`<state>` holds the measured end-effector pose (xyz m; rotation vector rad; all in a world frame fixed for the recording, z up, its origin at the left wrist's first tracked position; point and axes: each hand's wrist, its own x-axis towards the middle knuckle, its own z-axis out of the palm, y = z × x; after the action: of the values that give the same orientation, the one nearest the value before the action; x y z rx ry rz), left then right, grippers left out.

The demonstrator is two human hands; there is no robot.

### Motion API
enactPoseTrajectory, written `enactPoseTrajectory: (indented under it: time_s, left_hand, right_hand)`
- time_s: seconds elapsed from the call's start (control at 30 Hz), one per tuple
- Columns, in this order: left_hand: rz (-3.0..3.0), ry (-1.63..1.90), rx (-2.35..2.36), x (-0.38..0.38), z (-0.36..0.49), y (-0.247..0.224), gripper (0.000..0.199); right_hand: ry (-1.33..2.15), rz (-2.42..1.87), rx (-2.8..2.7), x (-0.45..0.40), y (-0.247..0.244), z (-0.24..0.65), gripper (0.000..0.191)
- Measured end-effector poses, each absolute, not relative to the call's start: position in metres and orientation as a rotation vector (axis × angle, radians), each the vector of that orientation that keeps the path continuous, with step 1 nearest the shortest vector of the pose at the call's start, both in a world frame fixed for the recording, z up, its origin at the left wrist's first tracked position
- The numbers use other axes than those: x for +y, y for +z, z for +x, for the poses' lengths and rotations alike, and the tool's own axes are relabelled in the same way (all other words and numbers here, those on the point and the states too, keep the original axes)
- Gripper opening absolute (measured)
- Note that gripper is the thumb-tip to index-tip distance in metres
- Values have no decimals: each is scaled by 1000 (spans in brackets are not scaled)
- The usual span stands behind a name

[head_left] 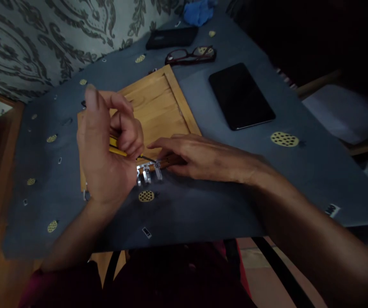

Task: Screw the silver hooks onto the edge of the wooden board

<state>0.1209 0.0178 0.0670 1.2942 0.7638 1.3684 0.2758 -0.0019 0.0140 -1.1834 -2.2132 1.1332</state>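
Note:
My left hand [107, 149] is closed round a yellow screwdriver [117, 150], its thumb pointing up. The thin shaft reaches right to a row of shiny metal hooks [147, 173] on the near edge of a wooden board [155, 102]. My right hand [193, 156] lies over that edge, just right of the hooks, palm down. Its index finger stretches out over the board, and the thumb is at the near edge, apart from the finger. The board has a raised rim and lies flat on the table.
On the blue-grey tablecloth [187, 218] lie a black tablet [241, 96] to the right, glasses [190, 55] beyond the board, a dark flat case [171, 37] and a blue cloth [199, 12] at the back. A patterned wall covering [58, 34] borders the table's far left.

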Motion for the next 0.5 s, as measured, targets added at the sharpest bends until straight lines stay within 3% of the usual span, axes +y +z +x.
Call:
enactPoseTrajectory:
  time_s: [0.23, 0.5]
  left_hand:
    - [1325, 1287, 710, 21, 124, 70, 57]
    - [1391, 1008, 512, 45, 115, 65, 49]
  right_hand:
    - [1163, -1205, -2218, -1, 17, 275, 56]
    - [1085, -1172, -2242, 0, 14, 271, 52]
